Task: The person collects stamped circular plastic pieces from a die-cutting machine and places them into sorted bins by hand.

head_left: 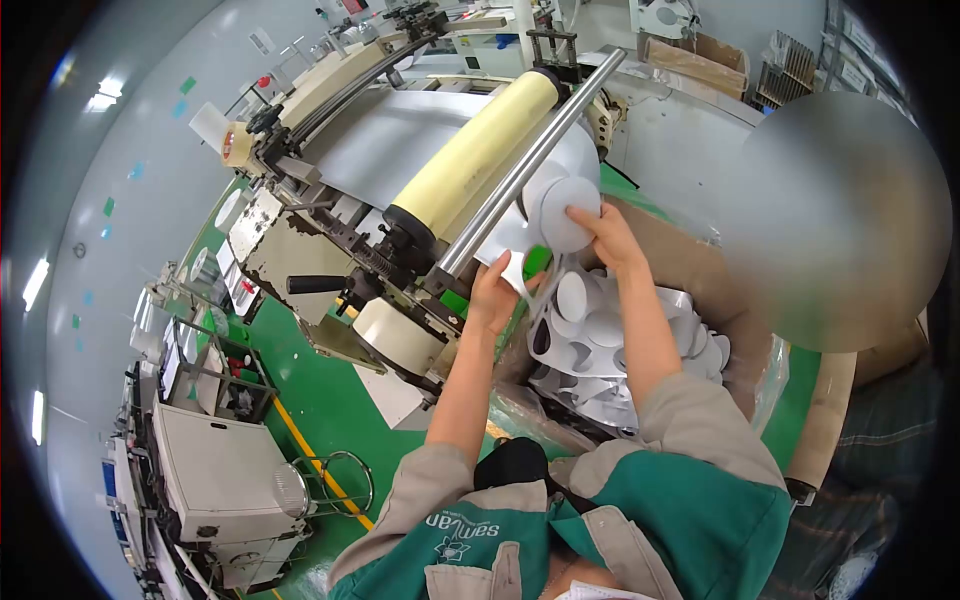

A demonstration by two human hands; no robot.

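My right hand [614, 238] is closed on the edge of a round white disc [568, 212], thumb on its face. Lower and to the left, my left hand [494, 298] grips the white sheet [510, 250] hanging from the machine, with some fingers behind it. Above both hands run a steel bar [530, 165] and a yellow roller [475, 155]. Below my right hand, a large cardboard box [740, 330] holds a heap of white sheet scrap [600, 335] with round holes cut in it.
The machine's black handle [318, 285] sticks out at the left. A round stool [345, 485] and a white cabinet [215, 465] stand on the green floor [320, 380]. A blurred round patch covers the right side. Another cardboard box [700, 68] is at the back.
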